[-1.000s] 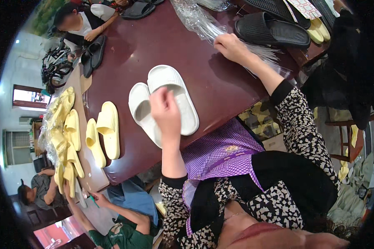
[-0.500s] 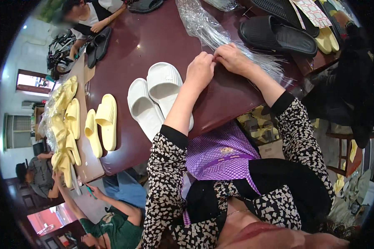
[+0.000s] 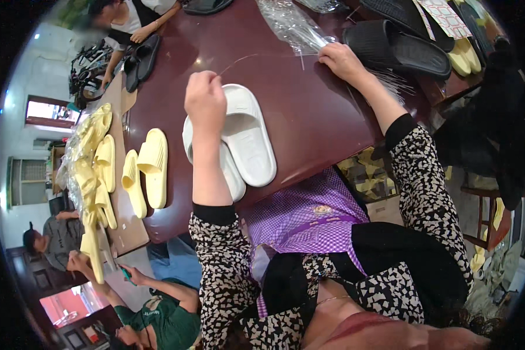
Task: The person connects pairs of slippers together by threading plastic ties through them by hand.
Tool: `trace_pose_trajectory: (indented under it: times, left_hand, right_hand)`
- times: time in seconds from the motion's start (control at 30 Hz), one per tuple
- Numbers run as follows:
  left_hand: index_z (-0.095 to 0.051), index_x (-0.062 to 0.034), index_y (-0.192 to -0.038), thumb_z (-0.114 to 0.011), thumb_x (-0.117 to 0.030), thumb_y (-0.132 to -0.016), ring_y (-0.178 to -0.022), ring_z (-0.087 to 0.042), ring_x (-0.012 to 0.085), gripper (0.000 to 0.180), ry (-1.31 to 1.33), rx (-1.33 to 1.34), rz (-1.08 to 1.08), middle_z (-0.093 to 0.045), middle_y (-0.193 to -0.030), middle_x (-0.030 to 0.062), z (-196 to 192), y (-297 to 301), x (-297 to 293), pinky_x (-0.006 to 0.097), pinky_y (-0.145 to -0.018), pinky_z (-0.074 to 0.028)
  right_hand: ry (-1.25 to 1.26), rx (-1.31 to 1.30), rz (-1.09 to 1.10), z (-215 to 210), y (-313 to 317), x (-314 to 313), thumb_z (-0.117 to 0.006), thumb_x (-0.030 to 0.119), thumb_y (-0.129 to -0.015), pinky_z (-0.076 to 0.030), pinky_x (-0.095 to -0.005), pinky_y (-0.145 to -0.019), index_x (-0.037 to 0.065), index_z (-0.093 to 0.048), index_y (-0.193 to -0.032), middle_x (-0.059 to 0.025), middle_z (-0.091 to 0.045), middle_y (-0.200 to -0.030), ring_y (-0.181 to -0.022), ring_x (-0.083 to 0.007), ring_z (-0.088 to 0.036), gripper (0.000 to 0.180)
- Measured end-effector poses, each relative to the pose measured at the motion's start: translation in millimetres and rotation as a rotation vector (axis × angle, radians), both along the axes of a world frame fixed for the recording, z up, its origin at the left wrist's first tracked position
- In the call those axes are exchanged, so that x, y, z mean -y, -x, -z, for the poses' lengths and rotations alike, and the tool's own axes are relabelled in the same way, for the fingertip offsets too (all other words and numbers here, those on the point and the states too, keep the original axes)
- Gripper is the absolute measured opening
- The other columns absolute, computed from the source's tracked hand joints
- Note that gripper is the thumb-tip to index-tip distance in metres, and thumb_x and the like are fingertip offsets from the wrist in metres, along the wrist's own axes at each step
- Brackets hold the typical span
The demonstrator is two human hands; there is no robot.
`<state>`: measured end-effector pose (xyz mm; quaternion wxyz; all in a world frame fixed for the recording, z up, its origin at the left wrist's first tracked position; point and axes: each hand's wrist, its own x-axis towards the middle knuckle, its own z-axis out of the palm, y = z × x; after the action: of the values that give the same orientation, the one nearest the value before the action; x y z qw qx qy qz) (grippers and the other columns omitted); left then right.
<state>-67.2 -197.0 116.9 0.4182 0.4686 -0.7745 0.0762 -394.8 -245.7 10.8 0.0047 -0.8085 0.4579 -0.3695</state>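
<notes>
My left hand (image 3: 206, 105) is closed above the white pair of slippers. A thin, pale strand (image 3: 245, 58) curves from its fingers toward the right. One white slipper (image 3: 254, 157) lies in plain sight; the other white slipper (image 3: 230, 175) is partly covered by my left hand and forearm. Farther right, my right hand (image 3: 341, 63) pinches clear thin plastic strands (image 3: 314, 42) at the edge of their bag. Close beside that hand lies a black slipper (image 3: 399, 51). Whether the pale strand reaches my right fingers, I cannot make out.
Yellow slippers (image 3: 153, 169) lie to the left on the dark red table (image 3: 309, 122), with more yellow slippers (image 3: 90, 245) along its edge. A black pair (image 3: 141, 63) stands far left. Several people (image 3: 157, 318) work around the table. A wooden stool (image 3: 490, 216) stands at right.
My hands have moved apart. The left hand has gone left over the white slippers, trailing a thin strand; the right has shifted slightly right and away, onto the clear plastic strands.
</notes>
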Motion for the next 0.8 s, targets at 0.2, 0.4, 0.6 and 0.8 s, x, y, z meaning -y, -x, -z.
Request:
trace_pose_trajectory:
  times: [0.2, 0.4, 0.6, 0.8]
  left_hand:
    - [-0.058, -0.0004, -0.081, -0.058, 0.001, -0.080, -0.065, -0.056, 0.0266, 0.002, -0.001, -0.102, -0.137, -0.057, -0.074, 0.0126, -12, -48, -63, 0.034, -0.060, -0.045]
    - [-0.055, 0.0008, -0.081, -0.057, 0.005, -0.078, -0.068, -0.054, 0.0315, 0.006, -0.082, -0.101, -0.165, -0.054, -0.076, 0.0144, 17, -53, -136, 0.038, -0.060, -0.044]
    - [-0.055, 0.0004, -0.082, -0.058, 0.006, -0.077, -0.069, -0.055, 0.0308, 0.008, -0.227, -0.230, -0.209, -0.054, -0.076, 0.0140, 44, -45, -177, 0.038, -0.061, -0.045]
    - [-0.058, 0.0012, -0.083, -0.059, 0.006, -0.078, -0.065, -0.056, 0.0222, 0.007, -0.246, -0.315, -0.138, -0.056, -0.078, 0.0122, 66, -49, -187, 0.029, -0.057, -0.046]
  right_hand:
    - [-0.011, -0.032, -0.020, 3, 4, 4, -0.060, 0.013, -0.083, -0.046, -0.0403, -0.074, 0.003, -0.063, -0.089, -0.0125, -0.063, -0.086, -0.084, -0.0306, -0.060, 0.012]
    - [-0.023, 0.180, -0.164, -80, -57, -55, -0.062, 0.007, -0.082, -0.048, -0.0315, -0.075, 0.006, -0.063, -0.106, -0.0120, -0.063, -0.089, -0.086, -0.0267, -0.060, 0.024]
    - [-0.124, 0.089, -0.495, -74, -157, -122, -0.064, 0.004, -0.077, -0.049, -0.0337, -0.069, 0.006, -0.060, -0.112, -0.0113, -0.060, -0.079, -0.074, -0.0281, -0.060, 0.036]
    - [-0.053, -0.040, -0.444, -38, -186, -135, -0.064, 0.014, -0.076, -0.049, -0.0383, -0.064, 0.007, -0.061, -0.094, -0.0100, -0.056, -0.070, -0.070, -0.0285, -0.059, 0.019]
